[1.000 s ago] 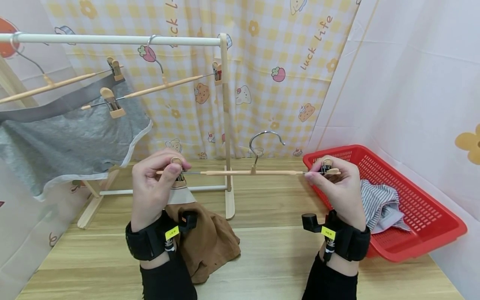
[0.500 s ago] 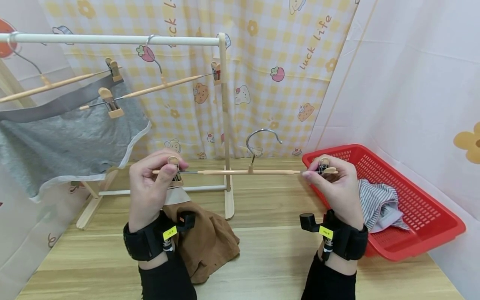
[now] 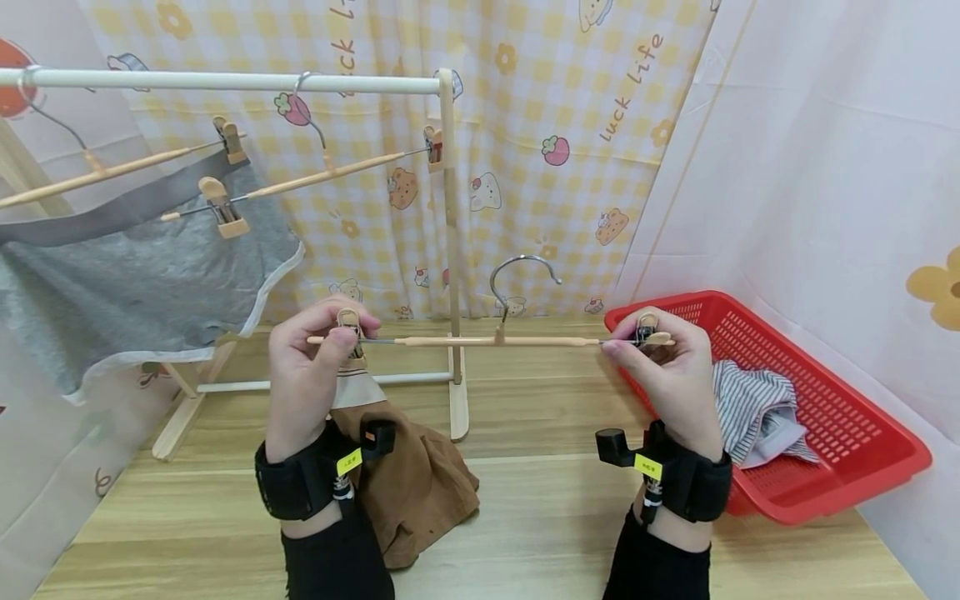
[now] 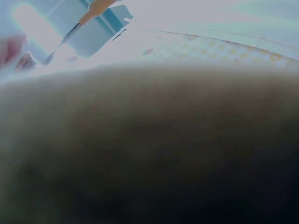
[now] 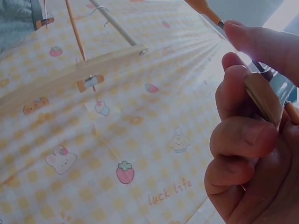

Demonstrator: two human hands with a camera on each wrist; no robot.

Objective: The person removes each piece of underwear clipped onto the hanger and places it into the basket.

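Note:
Held level in front of me is a wooden clip hanger [image 3: 450, 342] with its metal hook upward. My left hand [image 3: 300, 375] pinches the left clip [image 3: 349, 321] between thumb and fingers. From that clip hangs a brown garment [image 3: 420, 475] by its pale waistband, its lower part over the table. At the other end, my right hand [image 3: 678, 379] grips the hanger's tip and right clip [image 3: 647, 325]. The right wrist view shows curled fingers around that clip [image 5: 264, 98]. A dark brown blur fills most of the left wrist view, with part of the hanger [image 4: 96, 9] above it.
On the left stands a rack with a white rail [image 3: 225, 80]. A hanger with grey shorts [image 3: 150, 283] and a bare clip hanger [image 3: 330, 172] hang there. A red basket [image 3: 862, 408] at right contains a striped garment [image 3: 757, 408]. A checked curtain [image 3: 540, 108] hangs behind.
The hanger has shifted slightly up and to the left with both hands on it. Both hands keep their hold, and the brown garment still hangs from the left clip.

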